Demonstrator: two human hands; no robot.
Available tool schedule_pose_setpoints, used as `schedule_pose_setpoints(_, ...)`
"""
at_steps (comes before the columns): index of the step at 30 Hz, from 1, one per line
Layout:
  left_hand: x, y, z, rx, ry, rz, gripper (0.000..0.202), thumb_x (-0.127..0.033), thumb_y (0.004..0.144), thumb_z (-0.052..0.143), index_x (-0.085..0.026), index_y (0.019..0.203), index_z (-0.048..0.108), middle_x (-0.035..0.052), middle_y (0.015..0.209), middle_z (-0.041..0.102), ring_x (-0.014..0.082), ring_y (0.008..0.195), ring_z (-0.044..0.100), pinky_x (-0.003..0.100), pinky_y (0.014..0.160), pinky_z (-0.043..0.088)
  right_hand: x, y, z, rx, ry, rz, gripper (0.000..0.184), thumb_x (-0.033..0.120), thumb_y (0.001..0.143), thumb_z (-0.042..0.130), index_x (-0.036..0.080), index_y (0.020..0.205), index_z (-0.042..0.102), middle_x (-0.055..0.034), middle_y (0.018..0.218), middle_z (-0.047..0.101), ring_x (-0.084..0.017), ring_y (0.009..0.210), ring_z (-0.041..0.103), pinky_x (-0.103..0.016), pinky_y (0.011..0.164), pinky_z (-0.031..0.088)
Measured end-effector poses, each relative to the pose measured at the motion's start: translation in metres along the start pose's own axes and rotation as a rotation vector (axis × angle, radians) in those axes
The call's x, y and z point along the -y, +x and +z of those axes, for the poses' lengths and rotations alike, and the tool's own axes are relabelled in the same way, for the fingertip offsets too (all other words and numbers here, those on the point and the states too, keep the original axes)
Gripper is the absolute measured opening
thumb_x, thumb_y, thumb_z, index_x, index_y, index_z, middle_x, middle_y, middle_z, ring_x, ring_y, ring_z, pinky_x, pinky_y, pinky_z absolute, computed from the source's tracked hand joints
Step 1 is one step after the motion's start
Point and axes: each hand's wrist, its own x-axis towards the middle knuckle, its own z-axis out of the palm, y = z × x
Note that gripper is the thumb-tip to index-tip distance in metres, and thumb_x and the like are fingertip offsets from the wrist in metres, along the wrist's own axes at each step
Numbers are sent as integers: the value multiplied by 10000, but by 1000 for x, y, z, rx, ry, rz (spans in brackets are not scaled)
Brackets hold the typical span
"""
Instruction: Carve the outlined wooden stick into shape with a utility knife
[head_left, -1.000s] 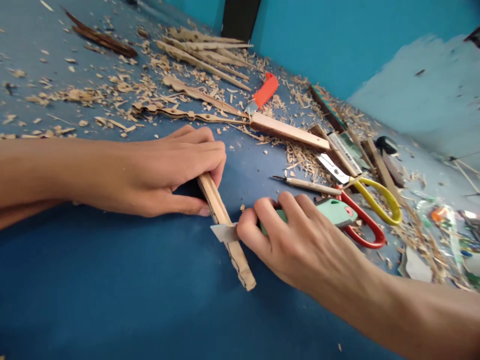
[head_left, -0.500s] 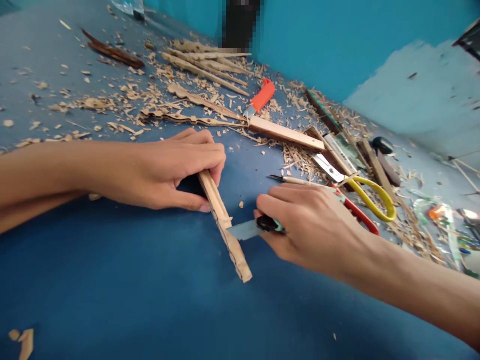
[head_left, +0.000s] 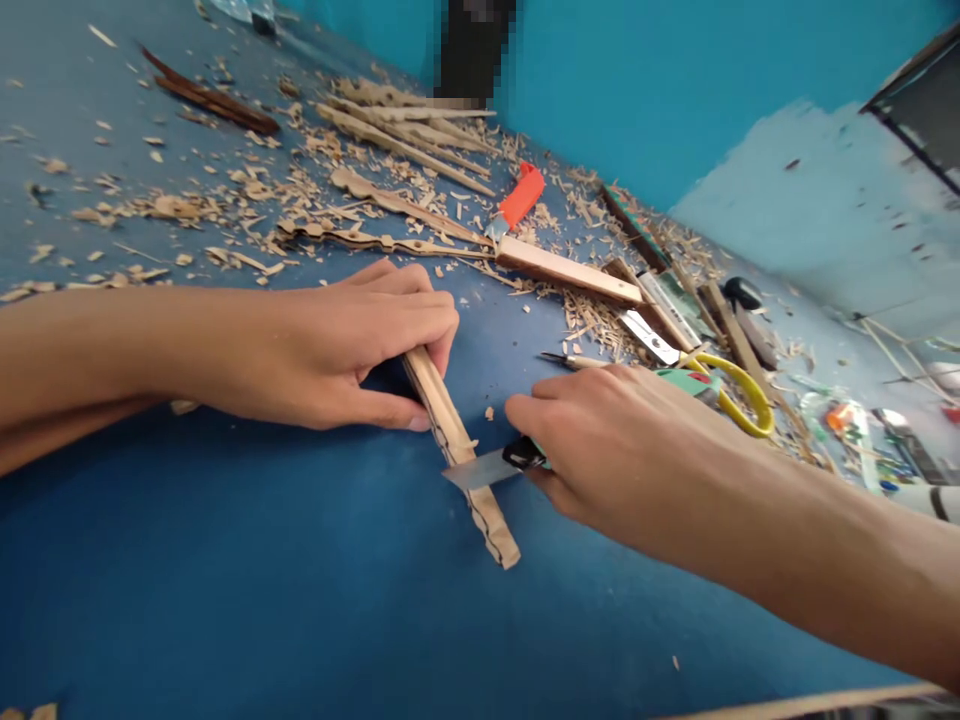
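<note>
My left hand (head_left: 375, 345) is closed around the upper end of a narrow wooden strip (head_left: 491, 525), thumb along its left side. The strip slants toward me on the blue surface, with a dark wavy line drawn along its edge. In my right hand (head_left: 600, 440) is a utility knife (head_left: 525, 453), its fingers wrapped round the green and black handle. The knife's blade lies across the strip below my left thumb, its tip past the strip's left edge. A small raised sliver of wood stands just above the blade.
Beyond my hands lie several carved sticks (head_left: 405, 140), a wooden block (head_left: 566, 268), an orange-handled tool (head_left: 521, 195) and many shavings. Yellow-handled scissors (head_left: 750, 400) and a thin dark-tipped tool (head_left: 570, 360) are near my right hand. A turquoise wall (head_left: 637, 90) rises behind.
The knife blade has moved left across the strip, so its tip now reaches past the far edge. My left hand keeps its grip, and the camera view has shifted slightly.
</note>
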Motion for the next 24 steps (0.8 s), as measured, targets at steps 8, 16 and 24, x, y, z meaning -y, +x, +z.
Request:
schedule_pose_setpoints(8,-1,-1,-1,-3,-19,28,180,-432,983,641,-273,958,560,54,989,589,269,969,517,346,797,422,-2,15,-14,192,-164,-58,272,-24,683,712,222,749,614,13,590,567,-182,499,578,-310,475,159)
schedule_pose_setpoints(16,0,2,-4,14,-57,33,209,-467,979,620,-265,957,577,65,1003,581,271,966,504,353,789,436,1,21,-13,213,-213,-56,232,-2,809,643,160,973,670,-65,749,697,-244,625,693,-301,505,295)
schedule_pose_setpoints(24,-12,1,-8,47,-23,1,94,-294,1004,589,-229,954,544,42,1004,552,226,952,454,284,805,401,18,11,-9,127,-154,127,183,79,978,563,143,1028,726,-101,766,746,-234,729,744,-282,625,463)
